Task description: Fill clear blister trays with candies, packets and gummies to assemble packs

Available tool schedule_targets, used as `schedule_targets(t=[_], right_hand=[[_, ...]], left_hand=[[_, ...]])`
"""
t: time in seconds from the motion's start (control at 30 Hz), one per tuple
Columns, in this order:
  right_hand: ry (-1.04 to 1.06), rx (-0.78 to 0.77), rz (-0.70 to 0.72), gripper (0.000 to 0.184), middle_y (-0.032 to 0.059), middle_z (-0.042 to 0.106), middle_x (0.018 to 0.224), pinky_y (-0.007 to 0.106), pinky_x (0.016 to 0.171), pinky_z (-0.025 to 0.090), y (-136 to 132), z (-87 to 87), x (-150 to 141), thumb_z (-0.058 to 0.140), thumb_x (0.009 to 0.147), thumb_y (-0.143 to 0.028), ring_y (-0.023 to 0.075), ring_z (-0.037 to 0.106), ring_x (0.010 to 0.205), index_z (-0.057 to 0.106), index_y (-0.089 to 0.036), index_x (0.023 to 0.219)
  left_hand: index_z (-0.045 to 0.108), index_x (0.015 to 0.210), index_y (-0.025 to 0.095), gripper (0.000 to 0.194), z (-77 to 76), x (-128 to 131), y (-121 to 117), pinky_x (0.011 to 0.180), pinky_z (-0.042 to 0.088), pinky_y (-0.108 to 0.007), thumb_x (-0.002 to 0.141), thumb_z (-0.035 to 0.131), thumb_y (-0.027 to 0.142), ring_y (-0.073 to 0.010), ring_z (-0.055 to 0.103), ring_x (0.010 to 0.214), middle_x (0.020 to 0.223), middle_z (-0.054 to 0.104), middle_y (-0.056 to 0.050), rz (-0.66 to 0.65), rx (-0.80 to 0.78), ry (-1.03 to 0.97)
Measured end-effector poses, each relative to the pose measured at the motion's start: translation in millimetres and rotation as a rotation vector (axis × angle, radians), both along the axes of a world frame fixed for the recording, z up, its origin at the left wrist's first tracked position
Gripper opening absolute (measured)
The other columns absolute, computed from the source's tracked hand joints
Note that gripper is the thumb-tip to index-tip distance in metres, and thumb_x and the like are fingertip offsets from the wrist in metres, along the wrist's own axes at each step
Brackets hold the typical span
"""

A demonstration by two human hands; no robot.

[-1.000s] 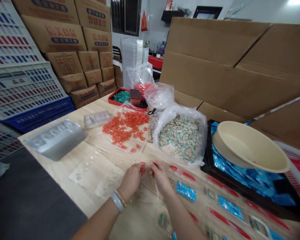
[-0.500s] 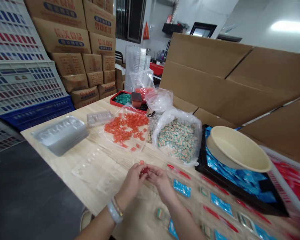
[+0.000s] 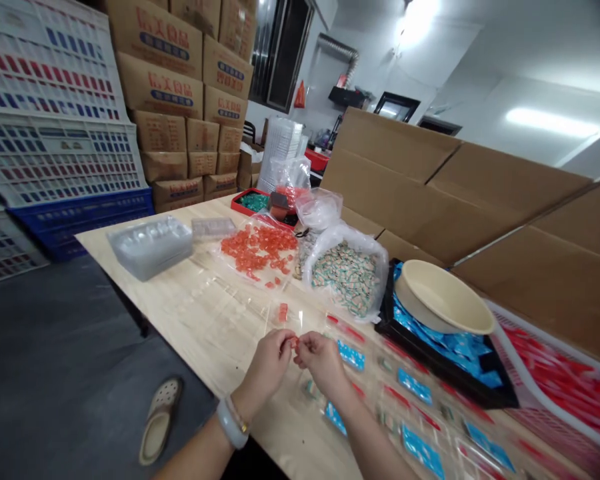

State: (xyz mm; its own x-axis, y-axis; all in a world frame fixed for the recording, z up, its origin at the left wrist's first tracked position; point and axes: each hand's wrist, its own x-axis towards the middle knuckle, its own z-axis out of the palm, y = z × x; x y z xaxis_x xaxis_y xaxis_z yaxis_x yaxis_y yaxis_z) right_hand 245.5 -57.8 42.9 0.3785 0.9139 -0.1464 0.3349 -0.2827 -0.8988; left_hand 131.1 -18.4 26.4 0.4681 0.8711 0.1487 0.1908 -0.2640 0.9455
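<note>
While left hand (image 3: 273, 357) and right hand (image 3: 320, 357) meet over wooden table (image 3: 180, 293), fingertips of both pinch small red piece (image 3: 294, 342) between them, fingers nearly closed. Another red bit (image 3: 283, 312) sits just past hands, in clear tray (image 3: 300, 319). Red pile (image 3: 260, 248) lies farther off, beside open bag of green-edged packets (image 3: 347, 273). Blue packet (image 3: 351, 355) lies near right hand.

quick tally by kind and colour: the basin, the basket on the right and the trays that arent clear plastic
cream basin: 1
pink basket: 1
black tray: 1
red-rimmed tray: 1
total: 4
</note>
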Motion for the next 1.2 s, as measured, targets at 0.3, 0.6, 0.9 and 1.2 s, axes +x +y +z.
schedule_targets(t=[0.3,0.6,0.9,1.2], right_hand=[[-0.186,0.214,0.214,0.015,0.0021,0.056,0.073,0.022,0.054,0.039,-49,11.3,11,0.047,0.073,-0.018,0.0118,0.050,0.060,0.060,-0.018,0.081],[-0.118,0.225,0.300,0.015,0.0040,0.055,0.076,0.025,0.065,0.041,12,-4.2,38,0.047,0.080,-0.024,0.0144,0.053,0.072,0.061,-0.019,0.081],[-0.541,-0.045,0.396,0.020,0.0085,0.060,0.085,0.027,0.066,0.042,60,-33.7,36,0.041,0.084,-0.019,0.0180,0.056,0.076,0.060,-0.017,0.087],[-0.798,-0.076,0.323,0.016,0.0113,0.061,0.086,0.028,0.066,0.040,54,-47.5,13,0.047,0.079,-0.019,0.0215,0.056,0.080,0.061,-0.014,0.085]], left_hand=[[0.058,0.069,0.012,0.016,17.0,0,-31,0.053,0.038,-0.021,0.067,0.056,0.028,-0.0085,0.048,0.050,0.056,0.054,0.002,-0.206,-0.751,-0.242],[0.057,0.067,0.011,0.029,-0.6,28,20,0.047,0.032,-0.019,0.067,0.058,0.041,-0.0065,0.044,0.046,0.052,0.050,0.003,-0.114,-0.890,-0.220],[0.062,0.093,0.018,0.030,-7.9,-1,56,0.086,0.038,-0.034,0.072,0.042,0.011,-0.0196,0.050,0.092,0.095,0.059,-0.008,-0.147,-0.097,0.493],[0.061,0.085,0.017,0.025,-26.6,-22,36,0.084,0.040,-0.032,0.075,0.040,0.009,-0.0191,0.048,0.091,0.094,0.056,-0.007,-0.286,0.242,0.520]])
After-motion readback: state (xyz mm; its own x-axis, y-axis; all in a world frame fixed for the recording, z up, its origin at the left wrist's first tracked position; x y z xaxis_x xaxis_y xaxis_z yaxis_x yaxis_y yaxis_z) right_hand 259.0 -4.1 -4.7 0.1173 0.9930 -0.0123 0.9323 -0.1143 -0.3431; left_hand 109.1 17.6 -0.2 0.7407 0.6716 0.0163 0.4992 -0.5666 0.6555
